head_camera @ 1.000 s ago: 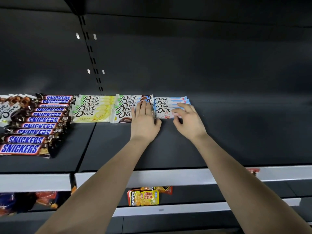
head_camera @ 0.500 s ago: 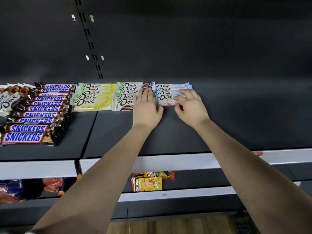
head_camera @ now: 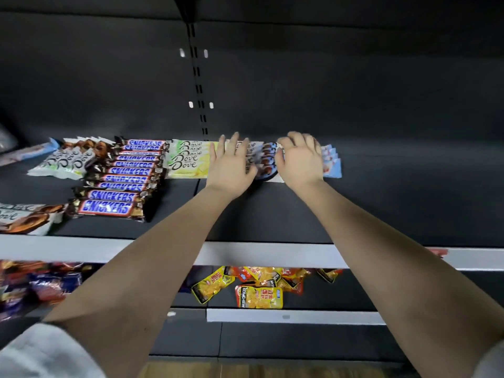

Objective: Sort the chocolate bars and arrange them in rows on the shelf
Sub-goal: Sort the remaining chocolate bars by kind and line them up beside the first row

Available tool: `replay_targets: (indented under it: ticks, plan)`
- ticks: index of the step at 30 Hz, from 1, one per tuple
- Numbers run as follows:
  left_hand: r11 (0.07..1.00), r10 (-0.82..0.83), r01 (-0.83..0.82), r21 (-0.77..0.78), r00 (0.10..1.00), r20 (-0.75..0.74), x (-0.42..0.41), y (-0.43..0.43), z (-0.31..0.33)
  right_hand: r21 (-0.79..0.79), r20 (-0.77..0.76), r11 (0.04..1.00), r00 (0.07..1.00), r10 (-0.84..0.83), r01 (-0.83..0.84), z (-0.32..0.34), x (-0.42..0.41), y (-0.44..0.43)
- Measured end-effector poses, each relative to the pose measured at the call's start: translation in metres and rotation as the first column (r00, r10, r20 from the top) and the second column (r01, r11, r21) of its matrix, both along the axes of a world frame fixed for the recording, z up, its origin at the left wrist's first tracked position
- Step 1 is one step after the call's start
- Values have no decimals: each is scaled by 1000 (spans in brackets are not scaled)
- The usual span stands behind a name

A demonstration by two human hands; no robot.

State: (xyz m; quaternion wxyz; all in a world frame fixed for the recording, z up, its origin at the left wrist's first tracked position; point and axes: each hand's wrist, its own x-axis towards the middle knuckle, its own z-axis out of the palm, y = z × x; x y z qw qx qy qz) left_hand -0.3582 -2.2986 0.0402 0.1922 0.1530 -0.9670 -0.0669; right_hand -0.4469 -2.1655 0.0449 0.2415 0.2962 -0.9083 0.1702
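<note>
Chocolate bars lie in rows at the back of a dark shelf [head_camera: 272, 214]. A long row of Snickers bars [head_camera: 122, 175] runs toward the front at the left. Right of it lies a row of yellow-and-white Dove bars [head_camera: 188, 162], then a Dove row with dark chocolate pictures [head_camera: 266, 166], then a light-blue Dove row [head_camera: 331, 162]. My left hand [head_camera: 231, 165] lies flat, fingers spread, over the seam between the yellow row and the dark-picture row. My right hand [head_camera: 300, 159] rests fingers-apart on the light-blue row and hides most of it.
More Dove bars [head_camera: 62, 162] lie loosely left of the Snickers, with another [head_camera: 24, 218] at the front left corner. The shelf's white front rail [head_camera: 272, 255] runs across. Yellow snack packets [head_camera: 259, 296] and dark blue packs [head_camera: 41, 287] lie on the shelf below.
Both hands have slid further back over the Dove rows and their fingers have spread. The view has shifted right and down, so the rows sit lower and more left-side bars show.
</note>
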Motion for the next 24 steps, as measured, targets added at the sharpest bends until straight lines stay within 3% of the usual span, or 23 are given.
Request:
replay_targets:
  ticks: [6,24]
  plan:
    - [994,97,-96,-60,995,15,51,-81,10,-5,6,990,990,141,-141,10,48,-94]
    - [909,415,-416,-35,910,-19,218,-306,26,65,-58,875,874,482,-479,28,183,-342]
